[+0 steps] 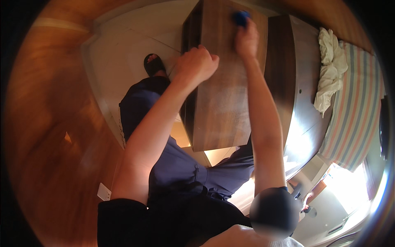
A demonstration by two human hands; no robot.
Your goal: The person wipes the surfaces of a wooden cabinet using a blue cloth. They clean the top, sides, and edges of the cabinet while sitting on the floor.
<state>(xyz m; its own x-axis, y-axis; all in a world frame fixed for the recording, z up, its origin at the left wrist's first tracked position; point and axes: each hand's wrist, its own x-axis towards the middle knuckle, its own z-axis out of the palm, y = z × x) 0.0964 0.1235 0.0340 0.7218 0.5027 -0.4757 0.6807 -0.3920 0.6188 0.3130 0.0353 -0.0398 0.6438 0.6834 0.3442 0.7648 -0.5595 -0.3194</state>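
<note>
A wooden cabinet (pixel 224 86) with dark grain stands between my legs, its open compartments showing along the left side. Over its flat top, toward the far end, my right hand (pixel 247 41) is closed round a small dark blue object (pixel 241 18). Motion blurs that object, so its kind cannot be made out; it seems to touch the wood. My left hand (pixel 195 64) is a curled fist at the cabinet's left edge. Its fingertips are turned away, so whatever they may grip is hidden.
Right of the cabinet is a dark wooden bed frame (pixel 306 66) with a crumpled white cloth (pixel 330 68) and a striped sheet (pixel 354 99). A sandalled foot (pixel 154 64) rests on the pale tiled floor (pixel 123 45). A white socket (pixel 104 192) is at lower left.
</note>
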